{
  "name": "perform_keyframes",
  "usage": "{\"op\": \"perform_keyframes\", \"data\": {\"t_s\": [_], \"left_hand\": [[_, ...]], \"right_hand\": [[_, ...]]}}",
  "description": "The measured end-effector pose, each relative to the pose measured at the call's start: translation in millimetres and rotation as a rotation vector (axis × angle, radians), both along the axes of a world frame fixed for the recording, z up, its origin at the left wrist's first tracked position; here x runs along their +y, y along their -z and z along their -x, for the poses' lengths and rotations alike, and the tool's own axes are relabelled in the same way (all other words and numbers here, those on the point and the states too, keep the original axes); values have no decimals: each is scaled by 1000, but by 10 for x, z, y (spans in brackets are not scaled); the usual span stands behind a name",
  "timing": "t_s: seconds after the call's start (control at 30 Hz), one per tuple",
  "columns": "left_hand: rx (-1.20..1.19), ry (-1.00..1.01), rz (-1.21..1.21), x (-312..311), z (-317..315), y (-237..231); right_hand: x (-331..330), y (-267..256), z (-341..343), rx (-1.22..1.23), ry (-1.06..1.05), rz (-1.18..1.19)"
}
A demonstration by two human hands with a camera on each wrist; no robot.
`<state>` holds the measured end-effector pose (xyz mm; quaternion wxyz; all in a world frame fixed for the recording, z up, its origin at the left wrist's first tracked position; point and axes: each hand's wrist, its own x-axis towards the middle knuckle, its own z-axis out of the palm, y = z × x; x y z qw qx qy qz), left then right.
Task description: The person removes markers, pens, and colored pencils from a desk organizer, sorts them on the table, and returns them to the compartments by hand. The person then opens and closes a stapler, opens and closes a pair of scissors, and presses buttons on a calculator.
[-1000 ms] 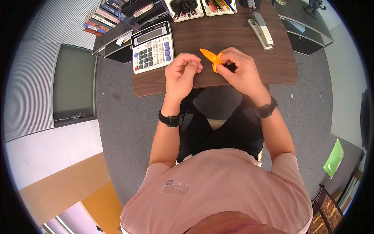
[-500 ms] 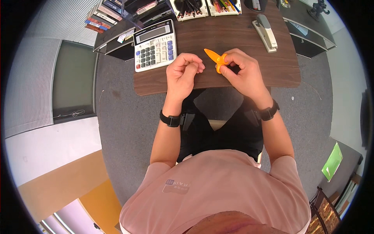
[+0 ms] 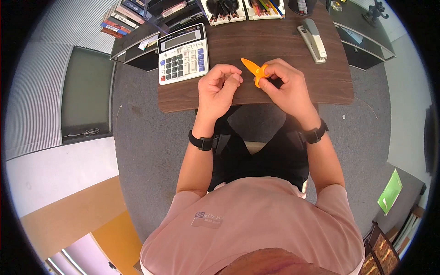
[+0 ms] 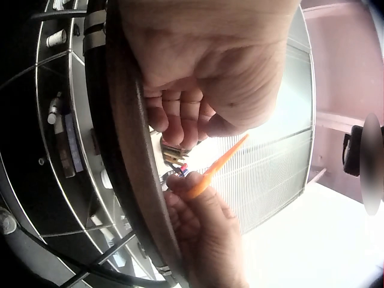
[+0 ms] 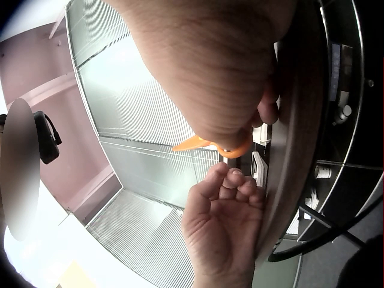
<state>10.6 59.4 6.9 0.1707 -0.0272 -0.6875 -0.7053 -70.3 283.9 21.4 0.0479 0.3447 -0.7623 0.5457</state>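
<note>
A small pair of orange scissors (image 3: 255, 71) is in my right hand (image 3: 288, 87), thumb and forefinger pinching the handle loops. Its blades are together and point up and to the left, over the front part of the desk. Facing it from the left is my left hand (image 3: 219, 91), fingers loosely curled and thumb tip close to the forefinger tip. In the right wrist view the palm of the left hand (image 5: 225, 234) shows with nothing in it. The left wrist view shows the orange scissors (image 4: 219, 165) just below the left fingertips, apart from them.
On the brown desk (image 3: 256, 41), a white calculator (image 3: 183, 55) lies left of my hands and a grey stapler (image 3: 312, 41) to the right. Trays of black pens (image 3: 223, 11) and colored pencils (image 3: 265, 8) stand at the back. Books (image 3: 123, 18) are stacked at the far left.
The view has shifted slightly. My left thumb has come up nearer the forefinger tip. The right hand keeps its pinch on the scissors, whose blades stay together.
</note>
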Motion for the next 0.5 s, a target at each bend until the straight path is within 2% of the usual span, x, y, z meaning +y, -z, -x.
{"op": "perform_keyframes", "data": {"t_s": [0.07, 0.5], "left_hand": [[-13, -1, 71, -12, -5, -2], [7, -51, 111, 32, 8, 0]], "right_hand": [[2, -4, -2, -7, -1, 2], [-6, 11, 1, -5, -1, 26]]}}
